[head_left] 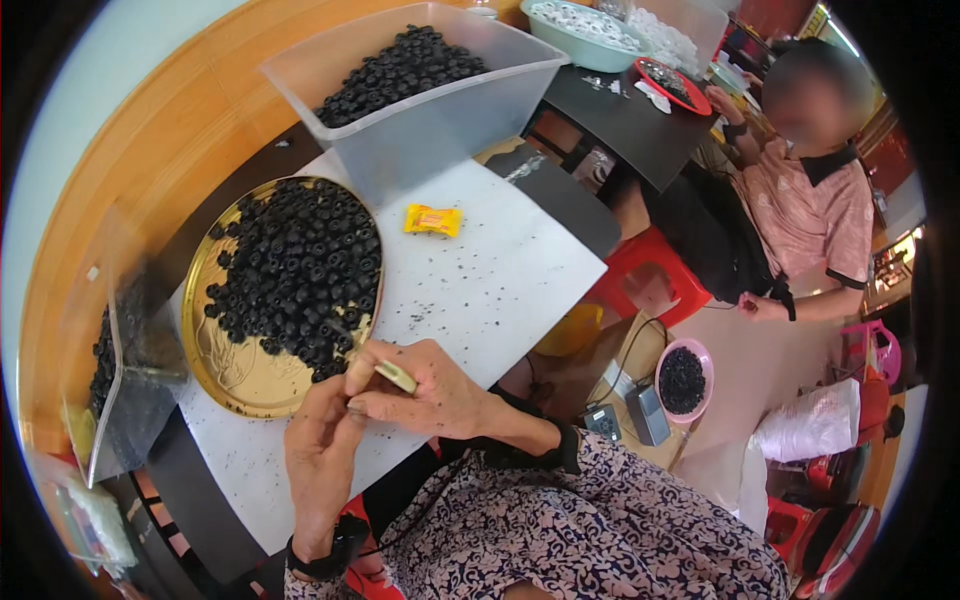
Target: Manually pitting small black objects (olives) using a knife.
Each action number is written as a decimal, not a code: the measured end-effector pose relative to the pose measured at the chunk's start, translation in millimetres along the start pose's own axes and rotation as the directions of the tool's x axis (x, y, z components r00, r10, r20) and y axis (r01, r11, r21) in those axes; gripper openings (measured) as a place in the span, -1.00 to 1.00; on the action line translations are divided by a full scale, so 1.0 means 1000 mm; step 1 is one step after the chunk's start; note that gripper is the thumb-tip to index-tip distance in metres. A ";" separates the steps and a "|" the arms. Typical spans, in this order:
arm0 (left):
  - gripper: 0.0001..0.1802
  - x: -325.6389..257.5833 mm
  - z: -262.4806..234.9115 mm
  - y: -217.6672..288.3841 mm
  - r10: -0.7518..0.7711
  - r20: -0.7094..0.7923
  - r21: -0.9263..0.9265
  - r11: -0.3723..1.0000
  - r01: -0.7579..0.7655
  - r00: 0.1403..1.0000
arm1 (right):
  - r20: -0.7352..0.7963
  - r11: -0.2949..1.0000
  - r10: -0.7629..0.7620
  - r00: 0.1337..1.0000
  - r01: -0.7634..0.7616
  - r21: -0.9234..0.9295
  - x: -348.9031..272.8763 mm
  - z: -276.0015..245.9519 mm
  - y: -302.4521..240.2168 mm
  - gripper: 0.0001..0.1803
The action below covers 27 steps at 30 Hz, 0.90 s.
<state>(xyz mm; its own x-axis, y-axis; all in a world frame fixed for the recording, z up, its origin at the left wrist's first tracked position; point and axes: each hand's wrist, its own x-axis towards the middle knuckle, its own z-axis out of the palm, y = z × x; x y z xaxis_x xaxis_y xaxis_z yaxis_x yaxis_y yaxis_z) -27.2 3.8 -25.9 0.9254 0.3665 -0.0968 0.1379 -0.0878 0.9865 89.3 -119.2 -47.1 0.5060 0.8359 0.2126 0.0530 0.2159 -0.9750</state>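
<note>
My right hand (430, 395) is closed around a small tool with a pale handle (397, 377); its working end is hard to make out. Fingertip to fingertip with it, my left hand (325, 440) is pinched shut, and whatever sits between its fingers is hidden. Both hands are over the near rim of a round gold tray (235, 395). Heaped in the tray are many small black ring-shaped parts (300, 260), with a bare gold patch at its lower left.
White sheet (520, 260) with black crumbs and a yellow wrapped sweet (432, 221). Behind stands a see-through bin (450, 130) of black parts; another bin (120, 380) is at left. A co-worker (810, 200) sits at right. A pink basin (708, 375) stands lower right.
</note>
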 end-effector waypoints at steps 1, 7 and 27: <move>-0.68 0.001 0.000 -0.001 -0.006 0.014 0.007 1.000 0.006 1.000 | -0.031 0.999 -0.034 0.999 0.035 0.026 0.000 0.001 0.002 -0.91; -0.71 0.004 0.002 0.003 -0.001 0.028 -0.199 0.980 0.006 1.000 | -0.034 0.986 0.050 0.998 -0.043 0.163 0.000 0.001 -0.002 -0.91; -0.79 0.002 -0.007 -0.010 0.112 0.043 -0.497 0.864 -0.076 0.993 | 0.006 0.840 -0.115 0.993 0.100 -0.533 0.011 -0.013 -0.005 -0.88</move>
<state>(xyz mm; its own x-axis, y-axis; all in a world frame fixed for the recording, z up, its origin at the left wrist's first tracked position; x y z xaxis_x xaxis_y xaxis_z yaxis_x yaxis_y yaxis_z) -29.6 12.1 -35.3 0.9493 0.3143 0.0085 -0.1265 0.3570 0.9255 105.8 -117.9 -41.2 0.4918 0.8085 0.3233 0.5538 -0.0039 -0.8326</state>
